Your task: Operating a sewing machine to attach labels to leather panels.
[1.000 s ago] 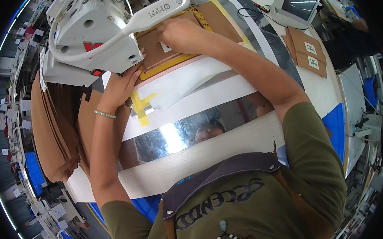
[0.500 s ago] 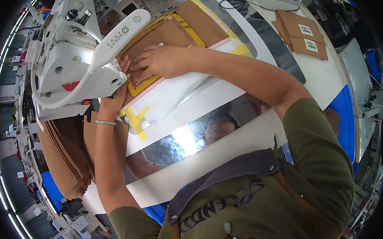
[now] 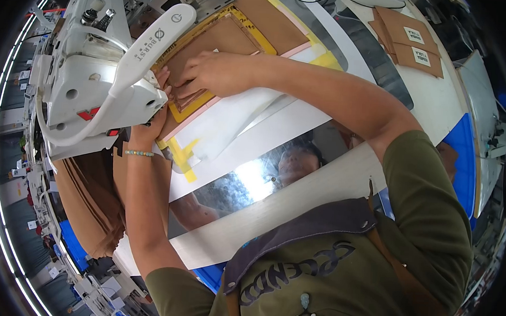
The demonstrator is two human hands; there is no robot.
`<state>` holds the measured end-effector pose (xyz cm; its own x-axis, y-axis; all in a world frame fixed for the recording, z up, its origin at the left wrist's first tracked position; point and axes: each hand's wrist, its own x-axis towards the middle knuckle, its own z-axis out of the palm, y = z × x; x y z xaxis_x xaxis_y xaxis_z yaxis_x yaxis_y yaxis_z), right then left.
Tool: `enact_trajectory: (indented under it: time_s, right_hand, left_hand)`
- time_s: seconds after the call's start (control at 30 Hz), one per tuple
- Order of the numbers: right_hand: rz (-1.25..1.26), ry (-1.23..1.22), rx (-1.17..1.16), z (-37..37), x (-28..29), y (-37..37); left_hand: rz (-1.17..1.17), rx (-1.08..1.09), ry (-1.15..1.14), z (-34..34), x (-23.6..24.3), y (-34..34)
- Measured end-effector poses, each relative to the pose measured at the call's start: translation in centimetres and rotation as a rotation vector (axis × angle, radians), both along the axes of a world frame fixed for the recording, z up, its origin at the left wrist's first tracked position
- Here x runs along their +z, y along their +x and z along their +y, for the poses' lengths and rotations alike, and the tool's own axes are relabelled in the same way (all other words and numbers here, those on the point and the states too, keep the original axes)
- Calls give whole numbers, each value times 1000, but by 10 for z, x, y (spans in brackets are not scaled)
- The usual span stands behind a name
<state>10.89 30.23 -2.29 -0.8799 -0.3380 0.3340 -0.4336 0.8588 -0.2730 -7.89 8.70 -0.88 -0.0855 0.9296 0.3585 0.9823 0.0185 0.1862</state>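
A flat brown panel [image 3: 225,36] lies inside a yellow-edged template frame [image 3: 258,31], tilted beside the head of a white sewing machine [image 3: 85,86]. My right hand [image 3: 223,73] rests over the panel's near part, fingers bent and slightly apart, fingertips touching it. At the frame's left corner is my left hand [image 3: 152,124], wearing a beaded bracelet. The machine head hides much of it; the fingers that show are stretched out against the frame's edge. Neither hand visibly grasps anything.
A white lamp [image 3: 159,38] on a bent neck overhangs the work. Stacked brown pieces [image 3: 87,201] hang at the left. Brown labelled pieces [image 3: 411,40] lie at the far right. A shiny metal plate [image 3: 252,181] is set in the near table. Blue bin [image 3: 460,163] stands at right.
My right hand's fingers have bent and lifted slightly from lying flatter on the panel. My left hand stays at the frame corner. The whole view has shifted a little.
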Motion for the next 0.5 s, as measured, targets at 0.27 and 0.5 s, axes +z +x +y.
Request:
enact_trajectory:
  time_s: [0.27,0.5]
  right_hand:
    - [-29,27,-9,1,3,4]
    - [-34,75,-9,1,5,-1]
  left_hand:
    - [-35,-177,-36,5,13,-13]
    - [-240,-140,-101,-5,-3,-30]
